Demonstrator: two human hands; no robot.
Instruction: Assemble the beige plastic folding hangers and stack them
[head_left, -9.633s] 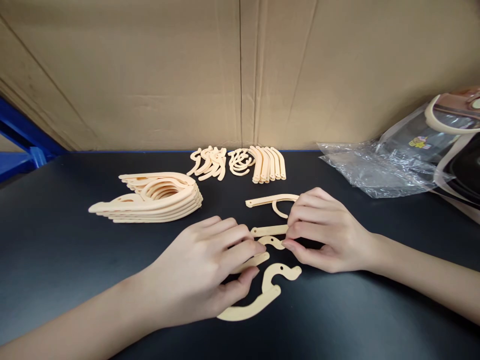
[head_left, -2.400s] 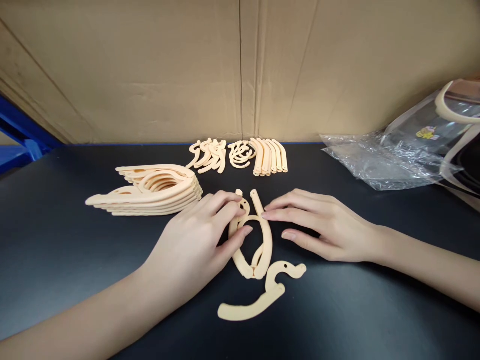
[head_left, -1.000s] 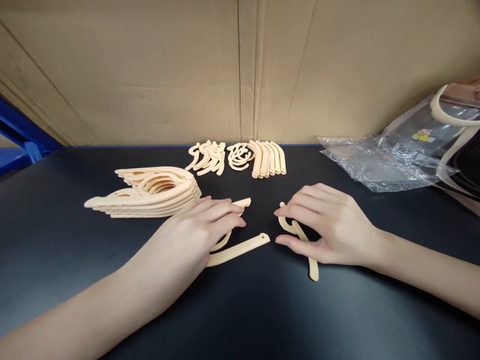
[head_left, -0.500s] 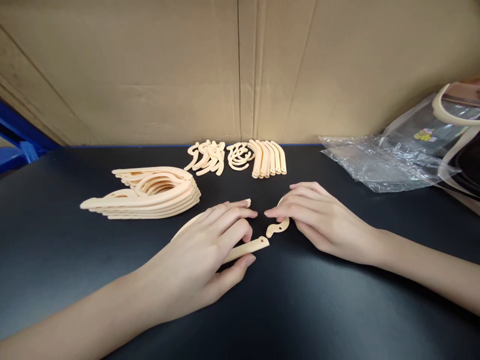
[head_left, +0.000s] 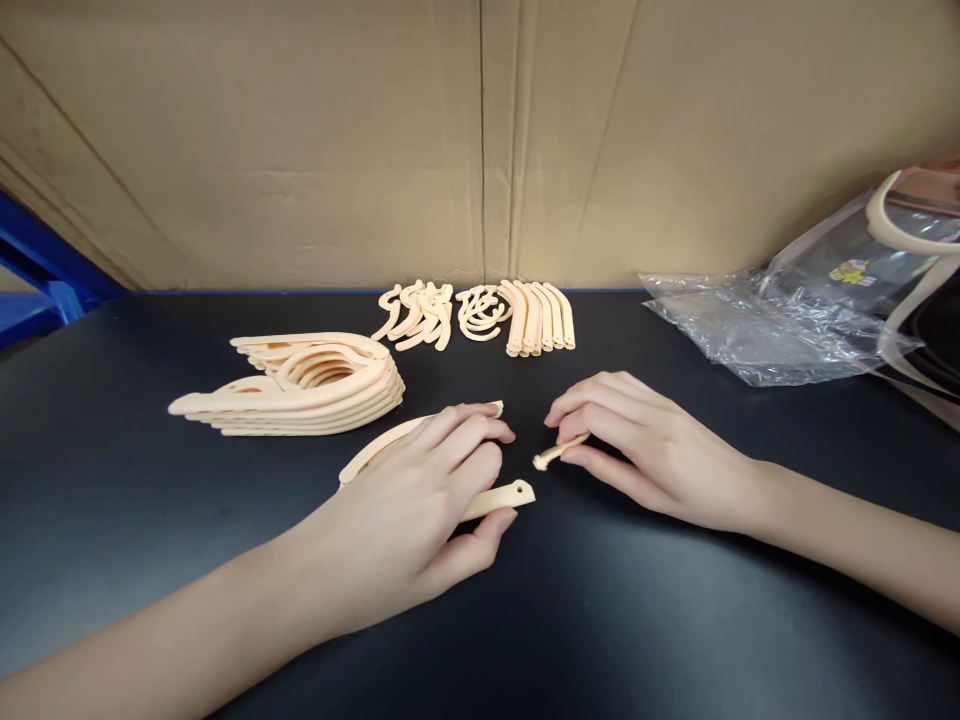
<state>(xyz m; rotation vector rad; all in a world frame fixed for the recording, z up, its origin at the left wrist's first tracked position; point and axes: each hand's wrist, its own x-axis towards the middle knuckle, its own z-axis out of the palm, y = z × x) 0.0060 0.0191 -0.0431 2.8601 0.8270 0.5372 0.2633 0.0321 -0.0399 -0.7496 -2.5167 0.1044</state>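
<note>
My left hand (head_left: 420, 510) is closed over a curved beige plastic hanger frame (head_left: 390, 437) lying on the dark table. Its thumb and fingers grip the lower arm, whose flat end with a small hole pokes out to the right. The frame's upper end shows past the fingertips; its middle is hidden under the hand. To the right, my right hand (head_left: 645, 445) pinches a small beige hanger hook (head_left: 551, 456) between thumb and fingers. The hook is seen nearly edge-on, its tip pointing left, apart from the frame. Most of it is covered by the fingers.
A stack of folded beige hangers (head_left: 300, 395) lies at left. Farther back are loose hooks (head_left: 416, 315), small curved pieces (head_left: 484, 312) and a row of hanger arms (head_left: 540, 318). Crinkled clear plastic bags (head_left: 787, 325) lie at right. Cardboard (head_left: 337, 140) stands behind the table.
My right hand has turned the hook from lying flat to nearly edge-on, its thumb now visible against it. My left hand and the frame have barely shifted.
</note>
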